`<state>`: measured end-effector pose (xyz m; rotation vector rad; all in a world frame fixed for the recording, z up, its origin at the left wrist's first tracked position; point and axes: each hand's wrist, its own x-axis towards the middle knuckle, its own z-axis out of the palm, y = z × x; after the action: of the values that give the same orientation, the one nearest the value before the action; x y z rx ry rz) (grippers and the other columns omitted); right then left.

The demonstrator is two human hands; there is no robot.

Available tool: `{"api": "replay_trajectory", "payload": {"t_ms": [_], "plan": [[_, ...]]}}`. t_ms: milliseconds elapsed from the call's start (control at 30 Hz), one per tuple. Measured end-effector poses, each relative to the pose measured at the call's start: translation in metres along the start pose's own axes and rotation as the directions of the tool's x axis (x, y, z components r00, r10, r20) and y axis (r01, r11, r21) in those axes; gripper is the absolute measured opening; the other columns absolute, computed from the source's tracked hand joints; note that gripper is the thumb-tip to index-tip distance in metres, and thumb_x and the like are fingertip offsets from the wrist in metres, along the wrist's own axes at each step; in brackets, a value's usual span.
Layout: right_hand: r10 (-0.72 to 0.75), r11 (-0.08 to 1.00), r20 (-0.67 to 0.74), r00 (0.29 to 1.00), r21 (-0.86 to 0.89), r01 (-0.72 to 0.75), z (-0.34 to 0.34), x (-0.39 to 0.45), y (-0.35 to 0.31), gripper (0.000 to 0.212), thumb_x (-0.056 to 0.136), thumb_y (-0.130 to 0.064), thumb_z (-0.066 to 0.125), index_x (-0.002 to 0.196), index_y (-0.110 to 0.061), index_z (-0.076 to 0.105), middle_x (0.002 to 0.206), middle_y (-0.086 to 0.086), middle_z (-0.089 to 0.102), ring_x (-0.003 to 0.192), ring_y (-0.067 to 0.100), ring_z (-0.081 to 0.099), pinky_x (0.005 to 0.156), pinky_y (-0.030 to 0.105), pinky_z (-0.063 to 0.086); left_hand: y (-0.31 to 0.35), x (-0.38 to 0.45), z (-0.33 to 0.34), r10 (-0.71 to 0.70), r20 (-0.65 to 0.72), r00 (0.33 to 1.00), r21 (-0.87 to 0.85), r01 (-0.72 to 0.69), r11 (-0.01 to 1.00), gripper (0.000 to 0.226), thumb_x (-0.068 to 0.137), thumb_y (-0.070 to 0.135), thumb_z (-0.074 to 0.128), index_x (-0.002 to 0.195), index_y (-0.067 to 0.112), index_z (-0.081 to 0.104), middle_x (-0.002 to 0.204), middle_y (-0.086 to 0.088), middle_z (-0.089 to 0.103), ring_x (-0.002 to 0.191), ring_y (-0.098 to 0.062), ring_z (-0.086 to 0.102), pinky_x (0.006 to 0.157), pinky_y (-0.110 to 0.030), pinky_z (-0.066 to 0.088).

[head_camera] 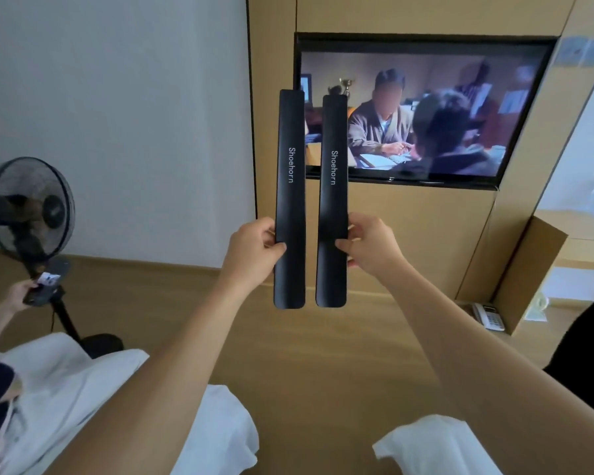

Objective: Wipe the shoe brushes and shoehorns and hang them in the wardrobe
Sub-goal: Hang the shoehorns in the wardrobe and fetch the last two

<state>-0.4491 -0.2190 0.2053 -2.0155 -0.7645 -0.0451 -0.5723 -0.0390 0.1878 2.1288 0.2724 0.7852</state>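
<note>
Two black shoehorns went up side by side, both upright, long axes vertical, apart. The left hand pinched the left shoehorn low on its length, curved end pointing down below the fingers. The right hand clamped the right shoehorn likewise, flat end up.

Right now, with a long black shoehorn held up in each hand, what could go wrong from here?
1. The left hand and right hand each pinch their long black plastic shoehorn, left and right, only near the lower end, so the long tops could swing or slip loose.
2. The two blades stand side by side with a narrow gap and might knock together.
3. No wiping cloth is clearly visible in either hand, so hanging them now probably skips the wipe.
</note>
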Motion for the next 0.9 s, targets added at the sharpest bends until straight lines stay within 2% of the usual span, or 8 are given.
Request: {"api": "replay_trajectory", "payload": {"t_ms": [100,267,433,800,900], "plan": [[-0.005,0.999,0.008,1.0,0.048,0.005,0.008,0.043,0.018,0.03,0.09,0.0,0.064,0.114,-0.017,0.067,0.077,-0.006,0.069,0.069,0.012,0.07,0.062,0.034,0.063,-0.013,0.035,0.013,-0.012,-0.005,1.0,0.026,0.012,1.0,0.014,0.09,0.008,0.065,0.1,0.018,0.065,0.091,0.004,0.074,0.083,-0.011,0.07,0.077,-0.042,0.062],[-0.054,0.994,0.057,0.997,0.094,0.048,0.023,0.136,0.043,0.03,0.091,-0.002,0.065,0.116,-0.017,0.067,0.086,0.0,0.071,0.077,0.018,0.072,0.066,0.037,0.064,-0.036,0.109,0.029,-0.023,-0.078,0.997,0.088,0.03,0.996,0.012,0.089,0.009,0.066,0.097,0.019,0.066,0.088,0.004,0.074,0.081,-0.011,0.07,0.076,-0.04,0.061],[-0.118,0.987,0.142,0.983,0.124,0.101,0.034,0.233,0.059,0.032,0.092,-0.005,0.065,0.121,-0.018,0.065,0.088,-0.002,0.071,0.079,0.016,0.072,0.067,0.037,0.064,-0.056,0.185,0.04,-0.078,-0.149,0.986,0.094,0.092,0.991,0.012,0.087,0.006,0.064,0.09,0.018,0.064,0.083,0.002,0.074,0.078,-0.017,0.071,0.068,-0.046,0.062],[-0.208,0.969,0.24,0.948,0.184,0.166,0.093,0.393,0.083,0.033,0.092,-0.007,0.065,0.124,-0.017,0.063,0.1,0.007,0.069,0.09,0.024,0.069,0.07,0.039,0.063,-0.123,0.314,0.05,-0.131,-0.286,0.949,0.127,0.173,0.977,0.01,0.086,0.005,0.062,0.09,0.014,0.063,0.082,-0.005,0.073,0.08,-0.026,0.069,0.068,-0.046,0.061],[-0.201,0.971,0.239,0.95,0.178,0.161,0.114,0.437,0.093,0.035,0.092,-0.007,0.066,0.125,-0.018,0.062,0.096,0.003,0.068,0.089,0.022,0.069,0.071,0.039,0.063,-0.15,0.353,0.051,-0.13,-0.3,0.945,0.128,0.175,0.976,0.008,0.086,0.005,0.062,0.09,0.012,0.063,0.081,-0.006,0.073,0.079,-0.028,0.069,0.069,-0.047,0.06]]}}
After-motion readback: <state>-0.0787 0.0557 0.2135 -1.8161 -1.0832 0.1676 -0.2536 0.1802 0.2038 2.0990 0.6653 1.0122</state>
